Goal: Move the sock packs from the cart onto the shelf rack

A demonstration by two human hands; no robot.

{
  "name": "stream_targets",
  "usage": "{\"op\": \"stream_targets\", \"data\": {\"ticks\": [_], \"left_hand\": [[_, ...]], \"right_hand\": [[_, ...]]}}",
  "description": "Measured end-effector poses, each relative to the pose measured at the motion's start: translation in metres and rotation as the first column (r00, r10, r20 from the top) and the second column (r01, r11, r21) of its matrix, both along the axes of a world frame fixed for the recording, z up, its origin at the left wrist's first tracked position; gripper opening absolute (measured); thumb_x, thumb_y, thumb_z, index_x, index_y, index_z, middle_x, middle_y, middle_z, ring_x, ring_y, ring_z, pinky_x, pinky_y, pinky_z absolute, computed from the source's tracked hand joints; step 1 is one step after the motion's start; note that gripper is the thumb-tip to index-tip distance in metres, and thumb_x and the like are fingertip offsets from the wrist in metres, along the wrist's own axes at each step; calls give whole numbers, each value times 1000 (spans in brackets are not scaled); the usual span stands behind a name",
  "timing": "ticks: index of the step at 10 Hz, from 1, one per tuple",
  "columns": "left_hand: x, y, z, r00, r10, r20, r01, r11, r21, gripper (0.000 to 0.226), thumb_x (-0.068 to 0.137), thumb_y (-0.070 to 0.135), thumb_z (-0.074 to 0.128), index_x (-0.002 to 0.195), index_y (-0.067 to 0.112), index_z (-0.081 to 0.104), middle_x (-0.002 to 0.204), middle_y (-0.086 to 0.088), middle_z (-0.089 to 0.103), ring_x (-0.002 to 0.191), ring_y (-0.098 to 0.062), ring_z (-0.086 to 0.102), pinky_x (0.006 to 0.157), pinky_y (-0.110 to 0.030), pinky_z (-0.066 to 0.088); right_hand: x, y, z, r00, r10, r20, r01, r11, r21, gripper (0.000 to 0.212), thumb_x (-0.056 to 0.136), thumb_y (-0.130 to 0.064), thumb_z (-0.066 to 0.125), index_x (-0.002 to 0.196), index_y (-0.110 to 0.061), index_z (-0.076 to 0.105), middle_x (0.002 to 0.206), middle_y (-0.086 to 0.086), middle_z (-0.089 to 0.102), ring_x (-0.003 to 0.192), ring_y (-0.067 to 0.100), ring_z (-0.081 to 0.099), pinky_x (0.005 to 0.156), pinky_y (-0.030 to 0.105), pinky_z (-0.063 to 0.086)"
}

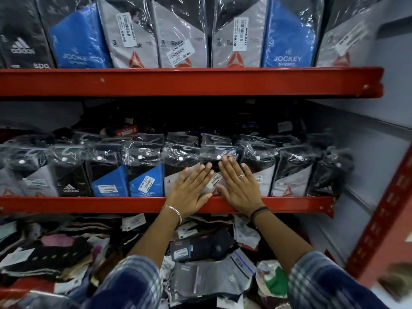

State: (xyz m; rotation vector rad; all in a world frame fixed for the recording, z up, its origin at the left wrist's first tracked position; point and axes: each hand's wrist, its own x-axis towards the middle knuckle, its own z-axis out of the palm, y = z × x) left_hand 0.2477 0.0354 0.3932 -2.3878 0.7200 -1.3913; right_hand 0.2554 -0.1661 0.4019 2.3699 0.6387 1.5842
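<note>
A row of plastic-wrapped sock packs stands upright on the middle red shelf (89, 204). Both my hands lie flat, fingers spread, against the front of one grey-and-black sock pack (211, 161) in the middle of the row. My left hand (189, 190) presses its left side and overlaps the neighbouring pack. My right hand (238, 186), with a ring, presses its right side. A white price label (214, 180) shows between the hands. Neither hand grips anything. No cart is in view.
The upper red shelf (189, 82) holds a full row of larger packs, among them a blue pack (75, 41). Below the middle shelf lies a loose heap of socks and packets (200, 246). A red upright post (383, 219) and a grey wall stand on the right.
</note>
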Motion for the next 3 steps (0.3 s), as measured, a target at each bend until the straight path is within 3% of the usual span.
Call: {"op": "stream_targets", "data": {"ticks": [1,3], "left_hand": [[-13,-1,5,998,30,-55,-30,1000,7,68,96,52,11,149,13,-8,156,-3,-24,145,-16,-17,117,-40,-12],[-54,7,38,998,-47,47,48,999,-17,66,97,47,13,149,13,-10,157,-1,-23,145,-16,-16,116,-43,-10]], "right_hand": [[-13,-1,5,998,20,-62,-20,1000,15,66,98,-47,18,148,-12,-6,156,2,-24,145,14,-16,118,34,-11],[-57,0,37,978,206,-11,-201,965,166,63,99,-43,19,149,-17,-8,158,-3,-21,146,12,-10,119,34,-7]]}}
